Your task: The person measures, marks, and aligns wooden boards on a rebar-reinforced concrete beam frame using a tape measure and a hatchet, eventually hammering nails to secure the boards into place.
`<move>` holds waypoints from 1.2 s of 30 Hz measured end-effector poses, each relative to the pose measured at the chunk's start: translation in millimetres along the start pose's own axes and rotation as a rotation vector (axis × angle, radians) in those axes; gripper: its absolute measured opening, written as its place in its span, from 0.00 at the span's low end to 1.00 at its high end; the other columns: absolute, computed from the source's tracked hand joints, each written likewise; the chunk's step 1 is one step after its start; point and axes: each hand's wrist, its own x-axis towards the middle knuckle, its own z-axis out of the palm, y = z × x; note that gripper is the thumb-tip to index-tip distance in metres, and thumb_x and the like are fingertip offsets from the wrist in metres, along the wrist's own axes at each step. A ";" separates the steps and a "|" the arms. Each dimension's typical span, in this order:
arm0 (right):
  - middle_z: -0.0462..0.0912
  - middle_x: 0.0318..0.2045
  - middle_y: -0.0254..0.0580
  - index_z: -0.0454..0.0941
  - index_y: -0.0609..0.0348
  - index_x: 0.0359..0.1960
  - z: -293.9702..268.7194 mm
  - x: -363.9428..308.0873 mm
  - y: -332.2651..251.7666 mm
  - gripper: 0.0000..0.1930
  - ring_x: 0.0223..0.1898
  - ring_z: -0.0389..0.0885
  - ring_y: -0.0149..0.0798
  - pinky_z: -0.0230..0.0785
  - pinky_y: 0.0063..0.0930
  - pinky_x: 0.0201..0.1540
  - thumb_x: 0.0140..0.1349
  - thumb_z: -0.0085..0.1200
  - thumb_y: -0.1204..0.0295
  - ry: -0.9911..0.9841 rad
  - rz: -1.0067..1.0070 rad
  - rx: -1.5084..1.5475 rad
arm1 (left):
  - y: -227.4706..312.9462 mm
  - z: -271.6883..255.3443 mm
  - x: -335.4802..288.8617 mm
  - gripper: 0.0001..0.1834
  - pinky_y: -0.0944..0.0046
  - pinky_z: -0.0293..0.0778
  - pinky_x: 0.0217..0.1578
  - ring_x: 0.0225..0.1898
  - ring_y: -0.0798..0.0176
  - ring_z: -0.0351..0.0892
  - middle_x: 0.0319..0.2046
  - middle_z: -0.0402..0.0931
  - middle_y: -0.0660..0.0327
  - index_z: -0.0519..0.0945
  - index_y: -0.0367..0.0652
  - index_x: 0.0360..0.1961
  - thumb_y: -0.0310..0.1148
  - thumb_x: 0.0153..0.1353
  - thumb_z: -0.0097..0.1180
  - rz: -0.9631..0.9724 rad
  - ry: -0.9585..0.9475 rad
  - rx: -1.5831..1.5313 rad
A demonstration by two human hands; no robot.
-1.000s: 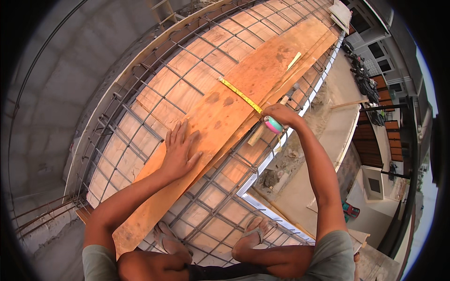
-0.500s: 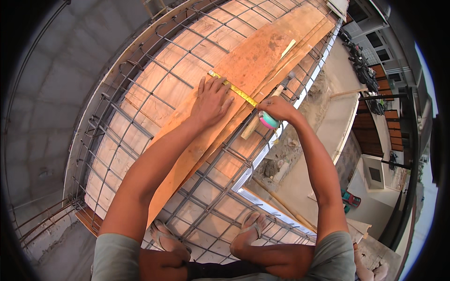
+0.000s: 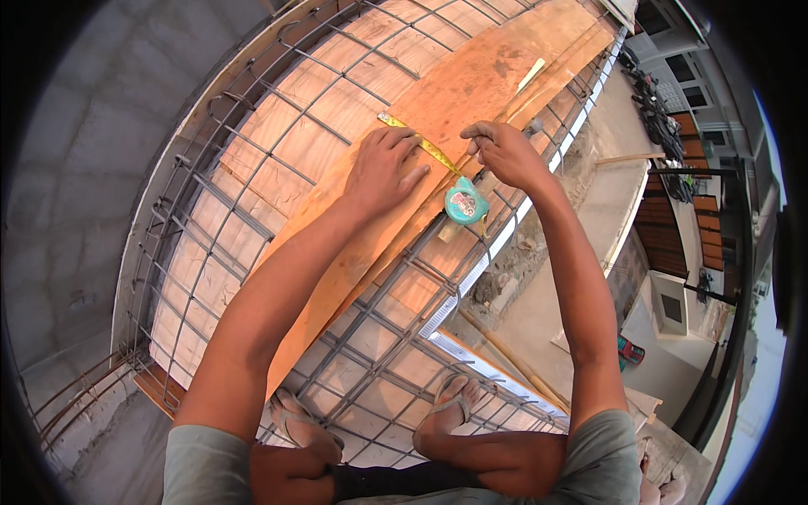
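Note:
My left hand (image 3: 385,168) lies flat on a long orange-brown plywood board (image 3: 484,80), fingers spread, fingertips against the yellow blade (image 3: 437,155) of a tape measure. That blade stretches across the board's width. Its teal case (image 3: 465,202) rests at the board's right edge, out of both hands. Just above and right of the case is my right hand (image 3: 502,156), fingers curled and pressed together over the board's edge; whatever they may hold is hidden. Beneath the case and right hand lies a hammer, its head (image 3: 534,127) and wooden handle end (image 3: 449,231) partly showing.
A rebar grid (image 3: 370,337) covers the plywood formwork (image 3: 278,139) under the board and my sandalled feet. A pale strip (image 3: 530,74) lies on the board. White metal edging (image 3: 497,370) borders a drop on the right, where a red-and-green tool (image 3: 629,352) sits lower down.
My right hand has let go of the tape case and moved up beside the board's edge. The case has turned so its round face shows. My left hand stays on the board.

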 end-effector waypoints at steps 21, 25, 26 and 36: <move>0.86 0.34 0.50 0.84 0.64 0.41 76.5 35.8 -13.5 0.07 0.36 0.88 0.44 0.77 0.32 0.41 0.65 0.60 0.75 0.440 -0.421 0.053 | -11.1 3.8 9.7 0.17 0.51 0.69 0.58 0.54 0.46 0.77 0.47 0.81 0.52 0.79 0.41 0.50 0.28 0.59 0.63 -0.167 0.129 -0.198; 0.86 0.35 0.52 0.84 0.63 0.42 77.0 35.1 -18.3 0.07 0.36 0.86 0.50 0.76 0.35 0.41 0.62 0.60 0.76 0.444 -0.447 0.035 | -17.2 4.5 10.6 0.18 0.50 0.72 0.56 0.51 0.44 0.79 0.46 0.82 0.52 0.77 0.38 0.51 0.28 0.59 0.62 -0.151 0.147 -0.216; 0.86 0.35 0.52 0.84 0.63 0.41 77.1 34.3 -19.9 0.07 0.36 0.86 0.51 0.76 0.35 0.40 0.62 0.60 0.76 0.431 -0.436 0.032 | -19.5 5.1 9.2 0.18 0.50 0.72 0.56 0.51 0.44 0.79 0.46 0.82 0.52 0.77 0.38 0.51 0.28 0.59 0.62 -0.154 0.148 -0.214; 0.86 0.35 0.52 0.85 0.62 0.40 77.8 34.6 -17.3 0.08 0.36 0.86 0.53 0.77 0.38 0.40 0.62 0.60 0.74 0.419 -0.434 -0.027 | -13.7 2.3 9.4 0.17 0.49 0.70 0.57 0.53 0.43 0.77 0.47 0.81 0.51 0.77 0.39 0.50 0.30 0.60 0.62 -0.147 0.137 -0.189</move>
